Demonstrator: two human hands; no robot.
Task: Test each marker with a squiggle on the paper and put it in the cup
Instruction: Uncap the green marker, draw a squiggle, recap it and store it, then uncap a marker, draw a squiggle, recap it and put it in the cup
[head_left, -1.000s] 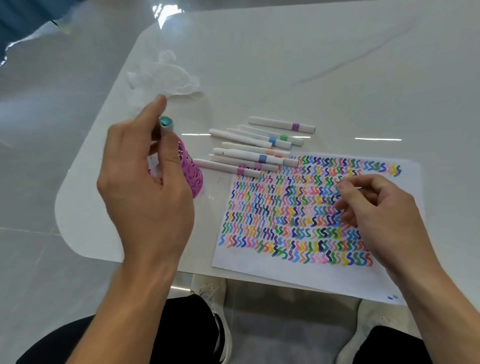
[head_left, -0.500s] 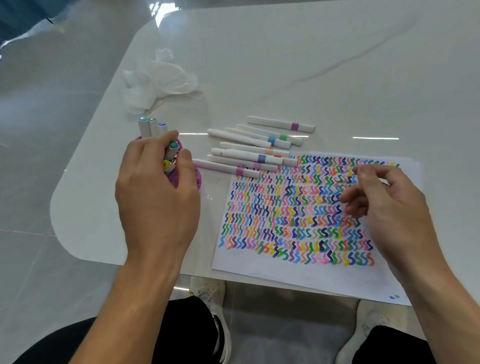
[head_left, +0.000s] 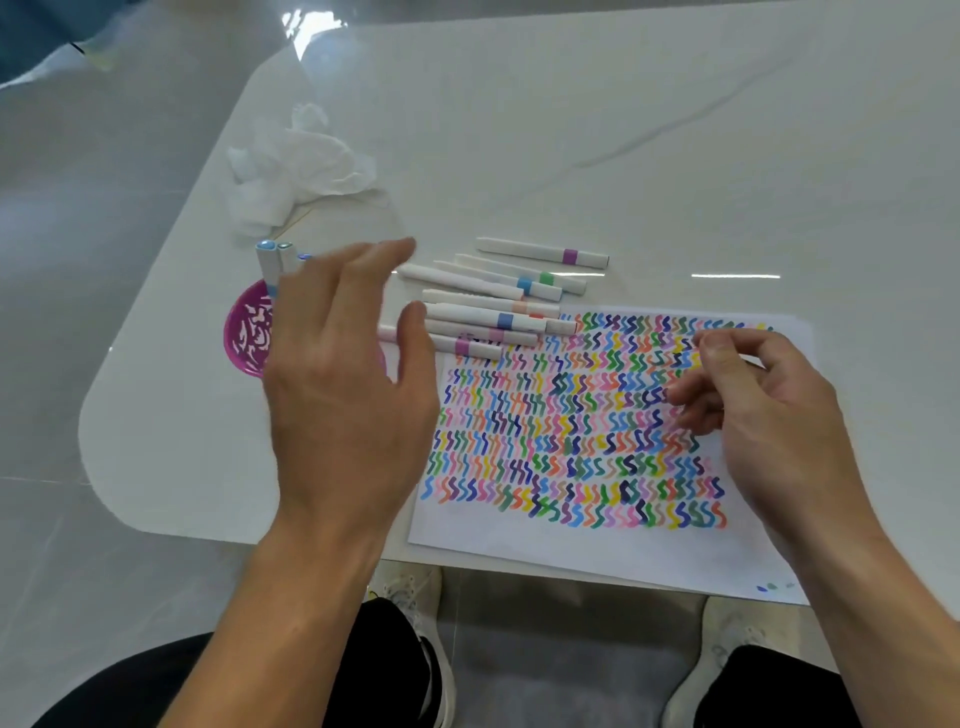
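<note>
Markers (head_left: 485, 310) lie loose on the white bench (head_left: 623, 130) in a rough bundle of white barrels with coloured bands, just beyond the top left corner of the paper (head_left: 597, 548). One purple-banded marker (head_left: 543, 253) lies a little apart at the far side of the bundle. The nearest barrels touch or overlap the paper's edge.

The pink cup (head_left: 244, 335) stands to the left of the bundle, its patterned wall partly hidden behind the left hand (head_left: 343, 400). A few capped markers (head_left: 271, 260) stand upright in it, their tips rising above the rim.

The left hand hovers over the cup and the near ends of the loose markers. Its fingers are spread wide and straight and it holds nothing; its fingertips are blurred.

The right hand (head_left: 763, 421) hangs over the right part of the paper with its fingers curled and its thumb set against the forefinger. Whether it pinches anything cannot be told.

Rows of squiggles in many colours cover most of the sheet, leaving a white margin along the near edge.

A crumpled white tissue (head_left: 296, 163) lies on the bench beyond the cup. Below the bench edge, two pale shoes (head_left: 415, 603) rest on the floor, and dark trouser legs show at the bottom of the view.
</note>
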